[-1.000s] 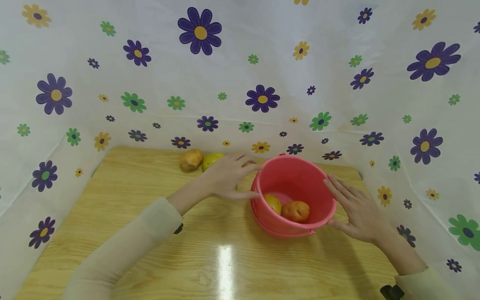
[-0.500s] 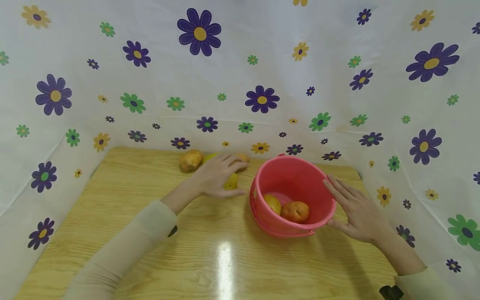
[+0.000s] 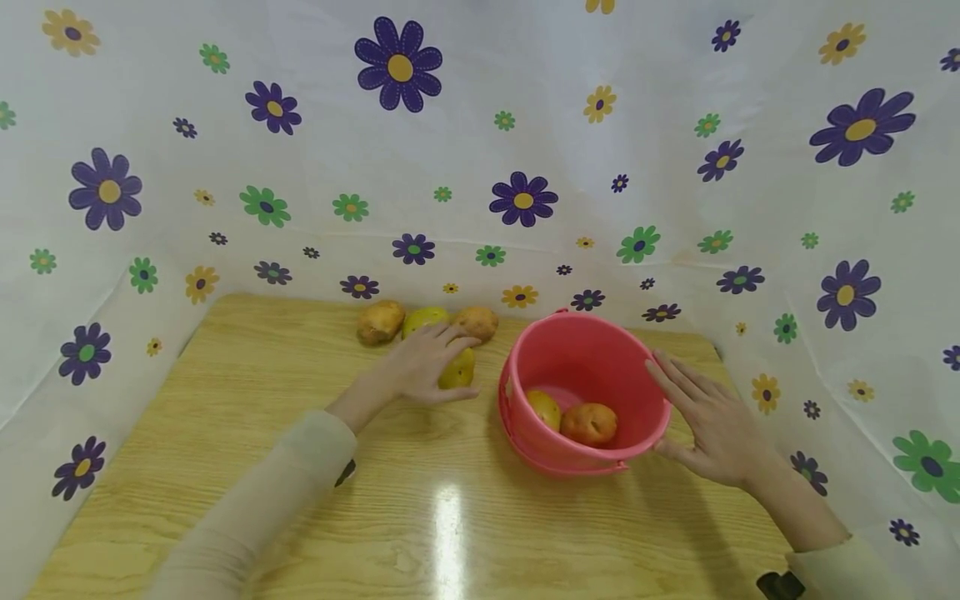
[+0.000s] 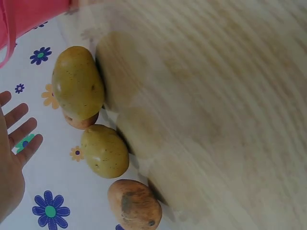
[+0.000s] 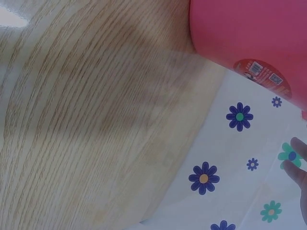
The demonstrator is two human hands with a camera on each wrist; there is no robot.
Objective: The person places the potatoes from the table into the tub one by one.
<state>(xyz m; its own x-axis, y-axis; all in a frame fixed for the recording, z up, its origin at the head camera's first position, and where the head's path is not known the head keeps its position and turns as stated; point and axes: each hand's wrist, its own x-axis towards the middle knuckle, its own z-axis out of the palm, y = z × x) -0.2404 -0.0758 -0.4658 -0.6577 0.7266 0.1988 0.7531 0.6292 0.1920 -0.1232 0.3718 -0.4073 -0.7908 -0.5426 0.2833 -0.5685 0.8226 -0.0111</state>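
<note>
Hovering, left fingers (image 4: 23, 132) spread by four potatoes (image 4: 78, 84), right fingers (image 3: 677, 383) straight beside one two-potato bucket (image 3: 592, 357)

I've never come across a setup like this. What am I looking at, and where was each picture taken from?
No machine arm here: these are a person's own bare hands. The wide picture comes from a camera worn on the head, looking forward and down; the two smaller ones come from cameras on the wrists. On the wooden table stands a pink bucket with two potatoes inside. Four more potatoes lie to its left. The left hand is open beside these, and the right hand is at the bucket's rim, fingers straight. Neither hand grips anything. Flowered cloth hangs behind.
</note>
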